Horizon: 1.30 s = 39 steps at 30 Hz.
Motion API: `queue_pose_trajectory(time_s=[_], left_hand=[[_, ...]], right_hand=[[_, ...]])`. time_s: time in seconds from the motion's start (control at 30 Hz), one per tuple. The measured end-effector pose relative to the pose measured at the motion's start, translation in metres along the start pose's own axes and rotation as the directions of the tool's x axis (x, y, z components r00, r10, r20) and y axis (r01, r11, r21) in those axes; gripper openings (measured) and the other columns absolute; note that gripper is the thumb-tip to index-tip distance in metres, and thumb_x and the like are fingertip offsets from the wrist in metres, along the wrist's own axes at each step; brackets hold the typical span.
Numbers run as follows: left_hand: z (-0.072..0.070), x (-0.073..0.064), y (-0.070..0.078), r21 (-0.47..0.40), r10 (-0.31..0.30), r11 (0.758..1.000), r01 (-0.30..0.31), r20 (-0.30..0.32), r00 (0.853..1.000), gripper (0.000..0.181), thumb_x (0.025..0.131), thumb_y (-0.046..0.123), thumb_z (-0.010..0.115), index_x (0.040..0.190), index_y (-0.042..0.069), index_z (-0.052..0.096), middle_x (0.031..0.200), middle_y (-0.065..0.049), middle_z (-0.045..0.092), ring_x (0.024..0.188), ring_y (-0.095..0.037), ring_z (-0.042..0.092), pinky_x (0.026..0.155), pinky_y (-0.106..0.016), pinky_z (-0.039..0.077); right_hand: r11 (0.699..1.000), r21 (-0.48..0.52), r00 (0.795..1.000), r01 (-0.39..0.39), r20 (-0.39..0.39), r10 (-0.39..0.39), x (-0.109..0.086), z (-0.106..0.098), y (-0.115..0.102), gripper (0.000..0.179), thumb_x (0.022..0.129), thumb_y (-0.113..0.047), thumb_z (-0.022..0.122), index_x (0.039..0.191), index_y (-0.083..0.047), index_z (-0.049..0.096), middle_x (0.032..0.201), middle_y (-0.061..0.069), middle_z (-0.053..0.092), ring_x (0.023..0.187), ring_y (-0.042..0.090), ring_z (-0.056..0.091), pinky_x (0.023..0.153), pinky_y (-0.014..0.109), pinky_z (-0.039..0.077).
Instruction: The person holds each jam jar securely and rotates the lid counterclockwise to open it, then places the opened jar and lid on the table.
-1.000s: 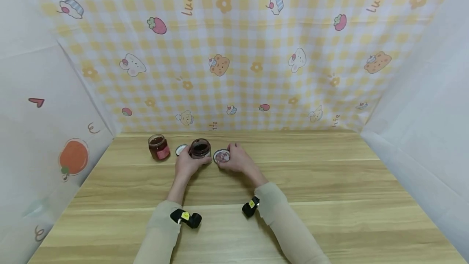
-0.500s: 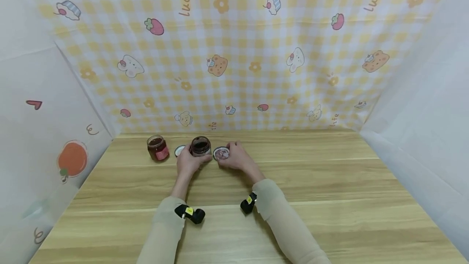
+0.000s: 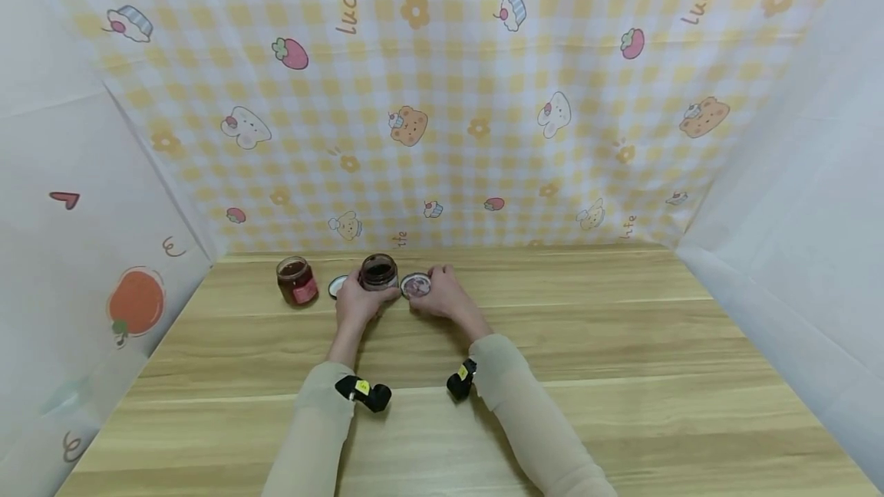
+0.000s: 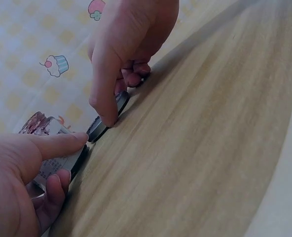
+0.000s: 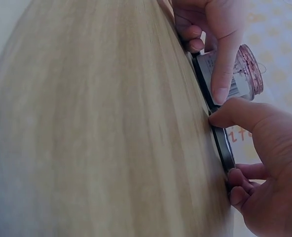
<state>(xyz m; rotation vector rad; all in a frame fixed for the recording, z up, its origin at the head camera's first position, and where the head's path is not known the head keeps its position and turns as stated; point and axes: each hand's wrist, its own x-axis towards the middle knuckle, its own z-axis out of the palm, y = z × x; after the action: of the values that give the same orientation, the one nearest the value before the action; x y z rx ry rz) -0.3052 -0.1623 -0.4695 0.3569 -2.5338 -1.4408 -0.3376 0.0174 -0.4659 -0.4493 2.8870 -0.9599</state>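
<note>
In the head view my left hand grips an open glass jar with dark contents, thumb on its near right side. The jar stands upright; a pale label with a barcode shows in the right wrist view. My right hand holds a round lid by its edge, fingers at its far right and thumb at the near side. That lid lies flat with its printed top up, right beside the jar's base; its dark rim shows in the left wrist view.
A second open jar with reddish-brown contents and a pink label stands to the left. Between the two jars lies another lid, its white side up, partly hidden by my left hand. Behind the wooden table hangs a checked cloth.
Both hands have slid the gripped jar and the printed lid a little away from me, toward the cloth. The head view has shifted slightly. The second jar stays in place.
</note>
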Motion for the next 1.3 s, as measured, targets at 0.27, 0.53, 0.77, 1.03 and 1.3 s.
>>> queue_pose_trajectory(time_s=[0.27,0.53,0.77,1.03,1.3], left_hand=[[0.0006,-0.0002,0.0020,0.015,-0.003,1.000,0.003,-0.002,1.000,0.083,0.075,0.032,0.091,0.144,0.011,0.051,0.133,-0.020,0.061,0.082,-0.033,0.065,0.090,-0.047,0.047],[0.0014,0.0000,0.0017,0.065,-0.003,0.998,0.004,-0.004,1.000,0.084,0.077,0.037,0.088,0.145,0.011,0.048,0.133,-0.020,0.060,0.104,-0.037,0.063,0.093,-0.050,0.046],[0.0022,-0.0020,0.0022,0.086,-0.003,0.996,0.003,-0.001,1.000,0.087,0.079,0.040,0.086,0.147,0.009,0.043,0.137,-0.023,0.056,0.125,-0.041,0.053,0.098,-0.056,0.042],[0.0050,-0.0055,0.0021,0.095,-0.011,0.995,0.013,-0.019,1.000,0.093,0.078,0.041,0.086,0.148,0.004,0.036,0.138,-0.025,0.053,0.126,-0.043,0.051,0.099,-0.057,0.042],[0.0070,-0.0083,0.0028,0.107,0.043,0.994,-0.039,-0.036,0.998,0.095,0.079,0.034,0.084,0.150,-0.002,0.031,0.144,-0.028,0.043,0.131,-0.045,0.045,0.106,-0.058,0.039]], right_hand=[[0.999,0.033,0.999,-0.023,-0.031,0.024,0.0024,0.0024,0.0005,0.069,0.084,-0.028,0.079,0.136,0.004,0.047,0.125,0.021,0.045,0.104,0.029,0.054,0.094,0.040,0.050],[1.000,0.022,0.999,-0.014,-0.037,0.015,0.0045,0.0044,0.0005,0.072,0.082,-0.026,0.079,0.139,0.003,0.046,0.129,0.021,0.044,0.105,0.028,0.053,0.094,0.039,0.050],[1.000,0.009,0.999,-0.001,-0.033,0.002,0.0058,0.0044,0.0000,0.075,0.082,-0.026,0.079,0.141,0.004,0.044,0.132,0.021,0.043,0.107,0.028,0.053,0.096,0.039,0.049],[1.000,0.026,1.000,0.007,-0.027,-0.007,0.0039,0.0044,0.0005,0.076,0.082,-0.025,0.078,0.142,0.005,0.043,0.135,0.024,0.042,0.109,0.032,0.054,0.096,0.043,0.049],[0.998,0.041,0.998,0.051,-0.039,-0.050,-0.0002,0.0017,0.0037,0.081,0.079,-0.026,0.076,0.143,0.010,0.041,0.135,0.028,0.042,0.109,0.035,0.056,0.096,0.043,0.050]])
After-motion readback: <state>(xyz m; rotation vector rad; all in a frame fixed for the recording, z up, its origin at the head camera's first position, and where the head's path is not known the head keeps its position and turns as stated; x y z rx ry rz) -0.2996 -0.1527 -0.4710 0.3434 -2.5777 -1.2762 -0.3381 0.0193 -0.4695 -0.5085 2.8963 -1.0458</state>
